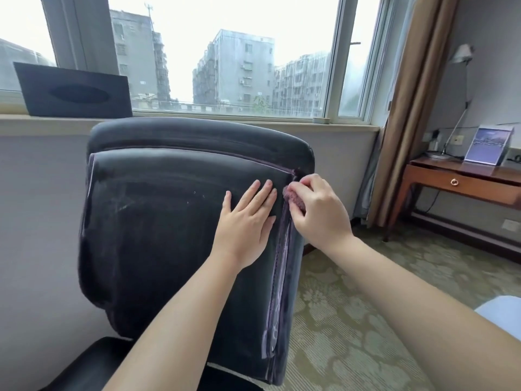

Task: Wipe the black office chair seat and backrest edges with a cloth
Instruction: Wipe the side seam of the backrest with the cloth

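The black office chair's backrest fills the middle of the head view, facing me, with a piped seam down its right side. My left hand lies flat on the backrest's upper right area, fingers straight. My right hand grips a small pinkish-brown cloth and holds it against the top of the right seam, just beside my left fingertips. Most of the cloth is hidden under my fingers. A part of the black seat shows at the bottom left.
A windowsill runs behind the chair, with a dark tissue box on its left. A brown curtain hangs at the right. Further right stands a wooden desk with a lamp and a framed card. Patterned carpet covers the floor.
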A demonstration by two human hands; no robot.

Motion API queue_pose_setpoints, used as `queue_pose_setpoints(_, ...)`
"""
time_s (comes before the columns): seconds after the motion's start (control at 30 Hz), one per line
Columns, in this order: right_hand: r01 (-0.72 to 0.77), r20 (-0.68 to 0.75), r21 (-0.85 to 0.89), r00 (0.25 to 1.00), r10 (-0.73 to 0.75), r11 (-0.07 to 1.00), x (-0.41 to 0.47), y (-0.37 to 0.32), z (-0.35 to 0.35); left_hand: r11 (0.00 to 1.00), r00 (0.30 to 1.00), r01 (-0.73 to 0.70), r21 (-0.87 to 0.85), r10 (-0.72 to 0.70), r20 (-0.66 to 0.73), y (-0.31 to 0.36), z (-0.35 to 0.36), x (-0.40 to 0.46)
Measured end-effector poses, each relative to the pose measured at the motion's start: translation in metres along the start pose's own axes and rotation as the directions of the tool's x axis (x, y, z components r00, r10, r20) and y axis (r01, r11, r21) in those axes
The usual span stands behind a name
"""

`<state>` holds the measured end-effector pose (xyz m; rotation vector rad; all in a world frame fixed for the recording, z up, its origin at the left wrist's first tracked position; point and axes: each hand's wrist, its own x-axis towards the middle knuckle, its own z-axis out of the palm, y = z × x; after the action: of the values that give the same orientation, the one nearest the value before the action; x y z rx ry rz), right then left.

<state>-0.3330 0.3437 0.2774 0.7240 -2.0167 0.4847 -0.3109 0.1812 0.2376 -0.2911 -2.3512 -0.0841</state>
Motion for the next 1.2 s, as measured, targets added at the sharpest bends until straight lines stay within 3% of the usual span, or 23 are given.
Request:
queue_pose_setpoints(0.17,-0.130,-0.012,0.023,0.991,0.131,0.991,0.026,0.002,-0.004,0.997,0.989,0.063,-0.045,-0.056,0.139,0.007,-0.011,-0.001)
queue_pose_setpoints(0.4,-0.007,0.060,0.003,0.998,0.007,1.000,-0.012,-0.007,-0.002,0.995,0.967,0.092,-0.040,-0.080,0.242,0.010,-0.022,-0.004)
queue_pose_setpoints(0.5,-0.098,-0.034,-0.019,0.995,0.098,0.995,0.017,-0.003,-0.009,0.993,0.958,0.100,-0.057,-0.081,0.276,0.012,-0.026,-0.004)
queue_pose_setpoints(0.57,-0.151,-0.003,-0.053,0.989,0.151,0.987,0.032,-0.001,-0.009,0.991,0.947,0.116,-0.066,-0.091,0.307,0.013,-0.027,-0.005)
queue_pose_setpoints(0.9,0.017,0.072,-0.056,0.997,-0.013,0.998,-0.016,-0.008,-0.004,0.989,0.905,0.118,-0.084,-0.072,0.419,0.010,-0.033,-0.015)
queue_pose_setpoints(1.07,-0.107,-0.001,-0.083,0.994,0.108,0.991,0.018,-0.004,-0.013,0.989,0.883,0.119,-0.093,-0.063,0.464,0.011,-0.037,-0.016)
queue_pose_setpoints(1.2,0.004,0.021,-0.118,1.000,-0.001,0.993,-0.013,-0.010,-0.002,0.990,0.874,0.120,-0.074,-0.070,0.481,0.011,-0.035,-0.018)
